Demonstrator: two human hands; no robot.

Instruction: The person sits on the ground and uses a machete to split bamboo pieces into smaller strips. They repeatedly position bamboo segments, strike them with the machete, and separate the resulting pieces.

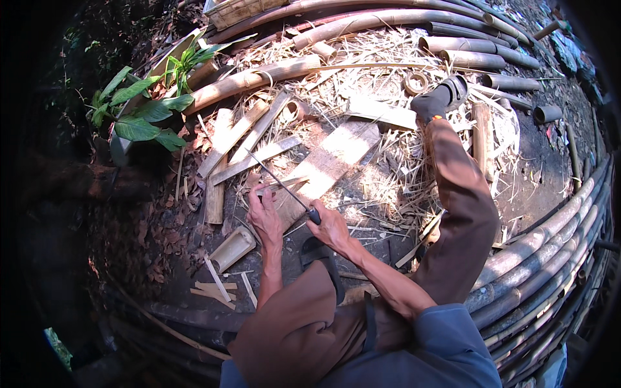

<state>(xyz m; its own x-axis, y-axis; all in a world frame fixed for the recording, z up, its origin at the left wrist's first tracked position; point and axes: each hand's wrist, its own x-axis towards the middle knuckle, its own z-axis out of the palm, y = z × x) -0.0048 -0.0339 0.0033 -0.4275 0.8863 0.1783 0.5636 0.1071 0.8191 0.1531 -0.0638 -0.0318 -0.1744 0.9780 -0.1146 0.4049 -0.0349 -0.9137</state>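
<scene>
One long thin-bladed knife (291, 193) is being gripped by the right hand (331, 229), the fingers being wrapped closed around its black handle. One bamboo strip (295, 182) is being pinched between the nearly closed fingers of the left hand (264, 216), and its near end is being partly hidden by them. The strip is being crossed by the blade above the lower left end of one wooden board (343, 150); that end is being partly screened by both hands. Beyond the board's left edge, three flat bamboo slats (257, 160) are being seen, lying partly over one round bamboo length (215, 197). Near its upper right end, one pale curved bamboo piece (383, 112) and one bamboo ring (415, 83) are being surrounded by shavings (388, 171). One half-tube (233, 249) is being passed closely by the left forearm. The ground's right side is being taken up by stacked poles (533, 262), too overlapped to be counted.
</scene>
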